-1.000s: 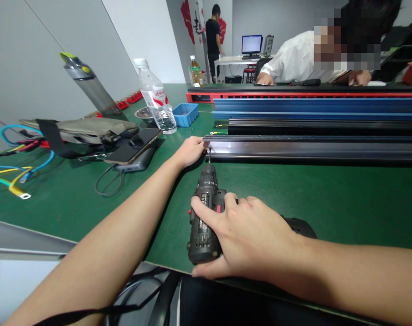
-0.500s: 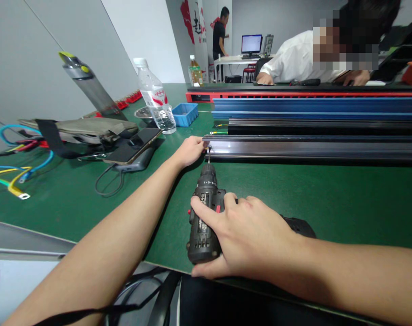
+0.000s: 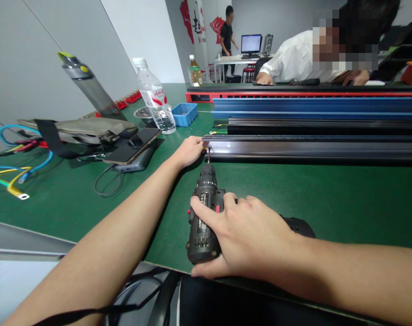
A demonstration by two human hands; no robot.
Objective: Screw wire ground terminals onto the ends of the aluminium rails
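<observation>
A black cordless drill (image 3: 205, 213) lies on its side on the green table, my right hand (image 3: 250, 226) wrapped round its grip. Its bit points away from me and meets the left end of a dark metal profile (image 3: 294, 148), where its light makes a bright patch. At that same end, my left hand (image 3: 191, 151) is closed, its fingertips partly hidden behind the profile's edge. A bit of yellow shows by those fingers, too small to make out. Behind this profile lie a black profile (image 3: 314, 124) and a blue profile (image 3: 314, 106), with ring-terminal wires at the black one's left end.
A water bottle (image 3: 155, 99), a blue bin (image 3: 184, 114) and a metal bowl (image 3: 144, 113) stand beyond my left hand. Left are a phone (image 3: 134, 147), a bag (image 3: 90, 129) and loose cables (image 3: 14, 185). A co-worker in a white shirt (image 3: 294, 56) leans across the table's far side.
My hands, the drill and the profile hold almost still. In the background, a person in black has moved slightly to the right.
</observation>
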